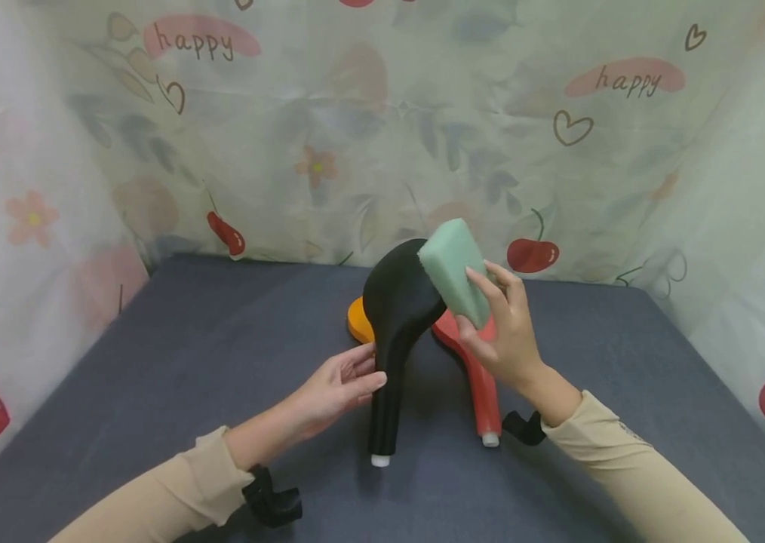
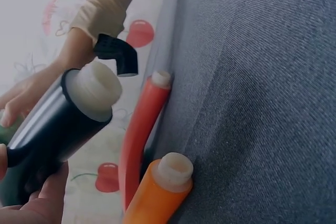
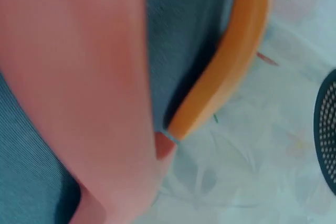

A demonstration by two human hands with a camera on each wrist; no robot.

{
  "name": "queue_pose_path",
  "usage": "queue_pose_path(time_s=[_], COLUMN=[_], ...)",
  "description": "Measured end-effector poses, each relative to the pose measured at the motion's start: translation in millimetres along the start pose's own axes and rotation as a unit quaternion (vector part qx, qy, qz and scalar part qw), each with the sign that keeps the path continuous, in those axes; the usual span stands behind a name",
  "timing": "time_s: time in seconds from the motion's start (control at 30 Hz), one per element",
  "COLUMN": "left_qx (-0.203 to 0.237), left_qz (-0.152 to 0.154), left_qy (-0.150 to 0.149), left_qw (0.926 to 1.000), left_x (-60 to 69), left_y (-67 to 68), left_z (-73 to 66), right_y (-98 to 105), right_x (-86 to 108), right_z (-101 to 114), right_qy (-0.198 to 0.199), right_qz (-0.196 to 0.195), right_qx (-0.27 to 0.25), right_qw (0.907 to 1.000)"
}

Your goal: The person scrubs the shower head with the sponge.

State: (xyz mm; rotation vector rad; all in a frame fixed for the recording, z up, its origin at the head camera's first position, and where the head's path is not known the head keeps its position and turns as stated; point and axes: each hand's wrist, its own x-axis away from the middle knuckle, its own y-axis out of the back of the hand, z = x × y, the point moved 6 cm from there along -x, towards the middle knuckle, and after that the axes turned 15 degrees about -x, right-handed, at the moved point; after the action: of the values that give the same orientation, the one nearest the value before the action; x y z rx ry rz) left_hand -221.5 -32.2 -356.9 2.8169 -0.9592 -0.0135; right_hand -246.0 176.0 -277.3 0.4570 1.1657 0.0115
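Black shower head: long axis leaning right at top, handle pinched by left hand; right hand grips green sponge at head's upper right, contact unclear.

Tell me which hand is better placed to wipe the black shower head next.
Probably the right hand: it holds the green sponge up beside the black shower head, while the left hand is occupied gripping the handle.

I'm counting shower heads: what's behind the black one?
In the head view, an orange shower head pokes out leftward behind the black shower head. The orange handle is covered there; anything fully hidden is unknown.
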Motion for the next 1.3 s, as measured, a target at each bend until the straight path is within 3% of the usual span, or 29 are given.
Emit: queue_pose_path(time_s=[0.17,0.33,0.5,0.63,0.73,0.97,1.3], left_qx=[-0.038,-0.088,-0.107,-0.115,-0.122,-0.18,-0.215], left_qz=[0.002,-0.016,-0.04,-0.054,-0.057,-0.076,-0.13], left_qy=[-0.02,-0.042,-0.055,-0.046,-0.047,-0.076,-0.075], left_qw=[0.9991,0.9951,0.9919,0.9908,0.9897,0.9778,0.965], left_x=[0.3,1.2,1.1,0.8,0.3,1.3,2.7], left_y=[0.4,2.2,5.2,8.0,9.1,10.3,21.1], left_z=[0.4,0.3,-1.0,0.4,-0.4,-8.4,-8.6], right_y=[11,16,14,13,15,22,27], right_x=[-10.1,-10.3,-3.8,-1.8,-4.2,-12.4,-7.6], right_z=[-7,-10,-9,-9,-9,-12,-11], right_qy=[-0.028,-0.046,-0.048,-0.045,-0.048,-0.061,-0.066], right_qz=[-0.035,-0.055,-0.039,-0.022,-0.031,-0.052,-0.029], right_qx=[-0.024,-0.04,-0.042,-0.047,-0.056,-0.09,-0.084], right_qw=[0.9987,0.9966,0.9972,0.9976,0.9968,0.9928,0.9939])
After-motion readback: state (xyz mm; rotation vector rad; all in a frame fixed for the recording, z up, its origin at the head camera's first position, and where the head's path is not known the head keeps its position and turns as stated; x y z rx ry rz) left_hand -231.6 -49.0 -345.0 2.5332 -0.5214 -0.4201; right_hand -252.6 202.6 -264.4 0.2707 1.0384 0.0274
